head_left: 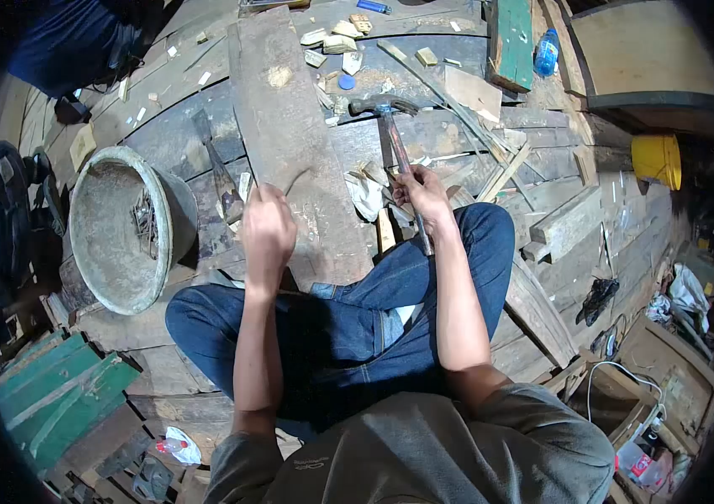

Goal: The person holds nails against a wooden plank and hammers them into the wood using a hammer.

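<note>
My right hand (426,198) is wrapped round the handle of a claw hammer (397,143). The hammer's dark metal head points away from me, over the planks. My left hand (269,233) is closed above a wide grey board (285,109) that runs away from my crossed legs. A thin, bent nail (299,178) sticks out by its fingertips, and the rest of it is hidden. Left of this hand lies a tool with a flat metal blade (216,155). A crumpled white scrap (365,195) sits between the board and the hammer.
A round, worn bucket (170,244) at the left holds a clump of rusty nails (145,220). Wood offcuts (338,44) and thin strips (449,101) lie ahead. Green planks (512,42), a blue bottle (546,52) and a yellow container (656,161) stand farther right. Another person's dark clothing (75,46) shows upper left.
</note>
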